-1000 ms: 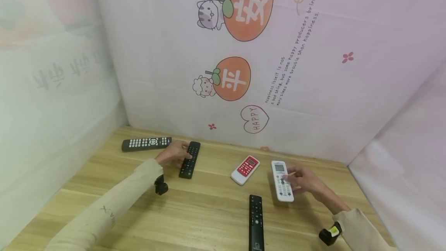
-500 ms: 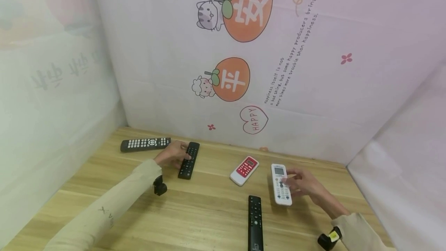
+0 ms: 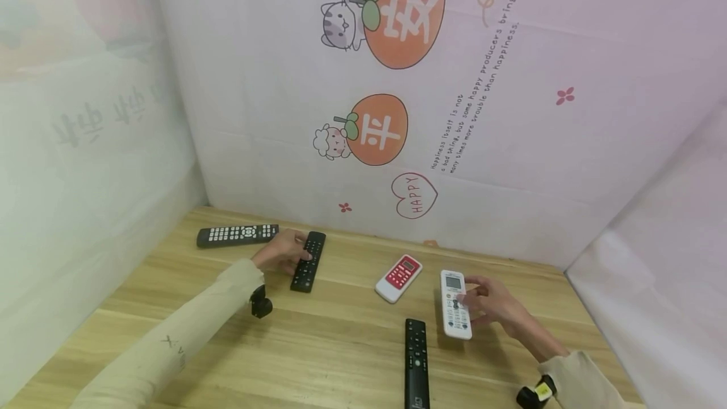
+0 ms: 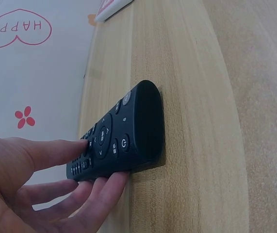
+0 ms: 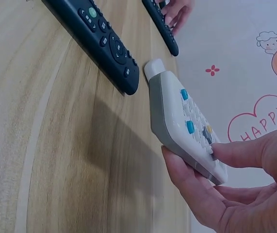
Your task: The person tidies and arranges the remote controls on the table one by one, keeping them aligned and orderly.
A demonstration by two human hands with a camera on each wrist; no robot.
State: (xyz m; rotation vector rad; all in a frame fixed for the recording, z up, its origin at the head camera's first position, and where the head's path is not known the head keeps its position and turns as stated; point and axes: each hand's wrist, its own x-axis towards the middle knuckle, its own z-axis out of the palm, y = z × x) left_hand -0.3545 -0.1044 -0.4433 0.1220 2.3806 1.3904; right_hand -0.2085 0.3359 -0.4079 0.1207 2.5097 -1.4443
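The scene is backed by a white printed cloth (image 3: pixel 272 81), at whose foot a wooden table (image 3: pixel 341 346) is set. Both hands are partly curled and occupied. By the left hand (image 3: pixel 284 249) the plain black remote (image 3: pixel 307 266) is pinched near the back of the table, thumb on the keys and fingers bent against its side; whether it is wholly off the wood cannot be told. By the right hand (image 3: pixel 493 302) the white remote (image 3: pixel 452 309) is held tilted above the table, its shadow cast apart from it.

Toward the front, the long black remote (image 3: pixel 417 368) is laid near the white one; it could probably be knocked if the white remote were lowered too far leftward. The red-and-white remote (image 3: pixel 400 278), lying between the hands, is exposed to the same risk. The white-keyed remote (image 3: pixel 230 235) is placed just beside the left hand and might be nudged by a backward sweep. Smallest of all, the blue buttons (image 5: pixel 190 127) are left uncovered, but others could be pressed unintentionally, since both thumbs are planted on keypads; a loosened pinch might let either remote slip.
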